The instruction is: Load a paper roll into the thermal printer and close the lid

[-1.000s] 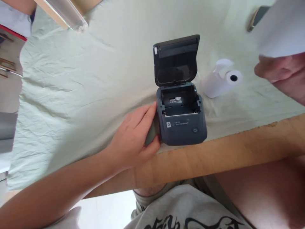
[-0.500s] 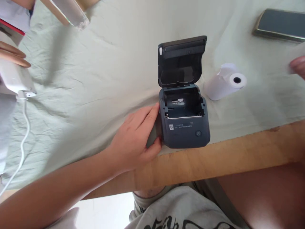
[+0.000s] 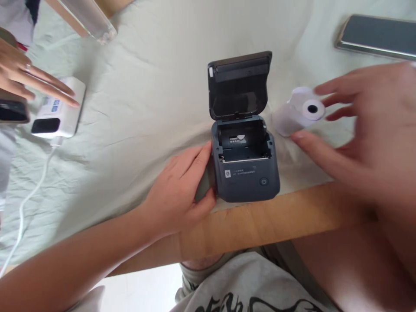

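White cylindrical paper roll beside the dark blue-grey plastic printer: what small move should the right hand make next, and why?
Probably a gentle closing of the right hand around the roll: its thumb and fingers are spread either side. The left hand rests against the printer, whose lid is open and bay holds no roll.

The paper roll point(image 3: 292, 119) lies just right of the printer point(image 3: 247, 186), a phone point(image 3: 380, 37) behind and farther right.
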`<act>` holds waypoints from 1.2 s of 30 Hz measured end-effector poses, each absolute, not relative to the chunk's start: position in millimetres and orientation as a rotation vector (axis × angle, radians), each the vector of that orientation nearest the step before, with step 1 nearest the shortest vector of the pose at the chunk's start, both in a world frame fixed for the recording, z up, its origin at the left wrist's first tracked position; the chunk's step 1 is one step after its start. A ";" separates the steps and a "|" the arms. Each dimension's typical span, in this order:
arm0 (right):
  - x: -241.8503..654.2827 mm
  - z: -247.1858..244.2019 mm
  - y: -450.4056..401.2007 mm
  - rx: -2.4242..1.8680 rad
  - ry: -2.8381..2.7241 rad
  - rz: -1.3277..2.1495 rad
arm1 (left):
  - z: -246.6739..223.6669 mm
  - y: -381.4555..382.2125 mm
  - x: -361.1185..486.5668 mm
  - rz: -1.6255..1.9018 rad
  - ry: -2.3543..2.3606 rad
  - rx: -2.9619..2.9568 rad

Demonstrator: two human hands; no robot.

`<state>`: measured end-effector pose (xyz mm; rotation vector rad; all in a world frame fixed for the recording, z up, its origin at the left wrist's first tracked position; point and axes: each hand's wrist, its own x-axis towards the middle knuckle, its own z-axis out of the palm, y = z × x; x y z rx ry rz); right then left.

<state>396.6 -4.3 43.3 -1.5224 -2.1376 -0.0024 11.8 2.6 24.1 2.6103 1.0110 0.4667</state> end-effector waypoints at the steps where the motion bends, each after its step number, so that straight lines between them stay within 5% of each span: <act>1: 390.1 38.6 0.5 -1.481 -2.189 -0.046 | 22.8 2.6 12.3 0.491 1.024 2.606; 36: 393.0 23.9 15.5 -1.394 -2.134 0.295 | 22.9 3.9 10.9 0.472 1.001 2.590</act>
